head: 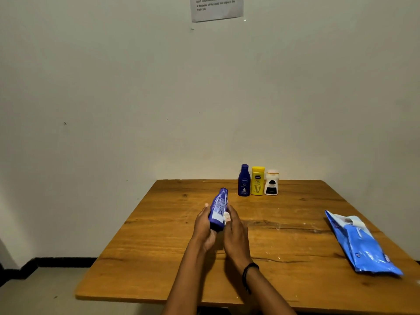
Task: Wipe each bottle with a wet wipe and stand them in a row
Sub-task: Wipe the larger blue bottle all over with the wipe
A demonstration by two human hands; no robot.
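Observation:
A dark blue bottle is held tilted above the middle of the wooden table, its cap pointing away from me. My left hand grips its lower body from the left. My right hand presses a small white wipe against the bottle's right side. At the back of the table three bottles stand upright in a row: a dark blue one, a yellow one and a white one.
A blue pack of wet wipes lies near the table's right edge, its flap partly lifted. The table stands against a plain wall with a paper notice high up. Floor shows to the left.

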